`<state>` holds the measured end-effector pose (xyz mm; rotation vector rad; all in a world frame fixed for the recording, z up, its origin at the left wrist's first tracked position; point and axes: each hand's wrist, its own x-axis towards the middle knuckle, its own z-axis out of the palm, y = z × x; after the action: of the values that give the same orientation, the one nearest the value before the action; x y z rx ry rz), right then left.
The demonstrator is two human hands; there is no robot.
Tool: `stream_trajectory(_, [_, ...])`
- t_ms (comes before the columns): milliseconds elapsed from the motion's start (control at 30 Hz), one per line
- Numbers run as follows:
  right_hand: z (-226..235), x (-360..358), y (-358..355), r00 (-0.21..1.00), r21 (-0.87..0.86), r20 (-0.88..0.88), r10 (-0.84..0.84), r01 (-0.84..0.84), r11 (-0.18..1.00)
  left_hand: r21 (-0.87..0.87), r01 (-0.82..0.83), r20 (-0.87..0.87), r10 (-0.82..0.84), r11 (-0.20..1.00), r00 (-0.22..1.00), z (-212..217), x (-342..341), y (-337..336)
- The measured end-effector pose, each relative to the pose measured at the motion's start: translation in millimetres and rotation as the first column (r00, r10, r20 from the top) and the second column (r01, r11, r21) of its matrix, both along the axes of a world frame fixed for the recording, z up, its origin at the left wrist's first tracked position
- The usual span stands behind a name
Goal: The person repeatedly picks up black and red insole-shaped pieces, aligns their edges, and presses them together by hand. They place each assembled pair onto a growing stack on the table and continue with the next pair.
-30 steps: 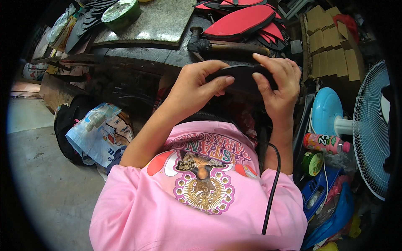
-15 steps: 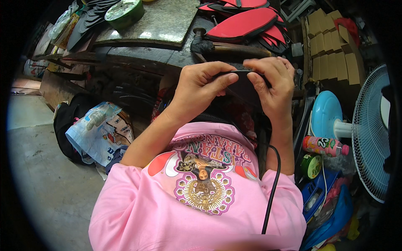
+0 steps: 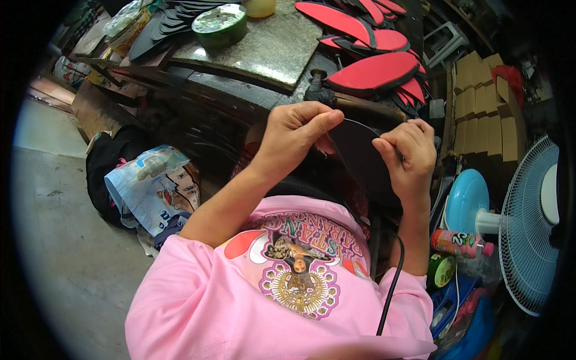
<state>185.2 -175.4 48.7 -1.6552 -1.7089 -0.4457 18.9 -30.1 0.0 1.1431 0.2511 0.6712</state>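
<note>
A thin, flat black piece [image 3: 360, 157] with a rounded upper edge is stretched between my hands, in front of my chest. My left hand [image 3: 300, 133] pinches its upper left edge between thumb and fingers. On the other side, my right hand [image 3: 411, 153] grips the edge with curled fingers and thumb. The lower part of the piece blends into the dark background, so its full outline is hidden. Beyond my hands, red-and-black sole-shaped pieces [image 3: 375, 72] lie in loose stacks on the workbench. Beside them is a hammer [image 3: 319, 90] with a dark wrapped head.
A stone slab [image 3: 270, 51] on the bench bears a green round tin [image 3: 219, 29]. To my right stand brown cardboard boxes [image 3: 486, 114], a blue fan [image 3: 534, 234] and a pink bottle [image 3: 461, 242]. At my left hangs a light-blue printed bag [image 3: 150, 186]. A black cable [image 3: 393, 288] crosses my shirt.
The black piece has tilted, so more of its flat face shows. My right hand has shifted right and down, its fingers now closed on the edge. The view has shifted slightly.
</note>
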Motion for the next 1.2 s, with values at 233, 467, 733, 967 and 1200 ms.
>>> stream_trajectory(233, [17,2,22,0.942,0.184,-0.334,-0.011,0.076,0.980,0.019,0.175,0.015,-0.175,0.984,0.984,9,21,-27])
stream_trajectory(467, [-10,26,48,0.987,-0.254,0.046,-0.153,0.159,0.954,0.182,-0.198,-0.063,0.212,0.963,0.975,18,-13,58])
stream_trajectory(733, [-23,37,55,0.991,-0.134,0.049,-0.128,0.133,0.982,0.473,-0.039,-0.505,0.307,0.880,0.807,10,-52,101])
stream_trajectory(967, [-5,16,104,0.858,0.012,-0.513,0.021,-0.017,1.000,0.427,-0.027,-0.528,0.273,0.904,0.804,14,-56,102])
stream_trajectory(1200, [-5,12,125,0.972,-0.213,-0.022,-0.233,0.223,0.951,0.388,-0.021,-0.520,0.238,0.921,0.821,14,-60,101])
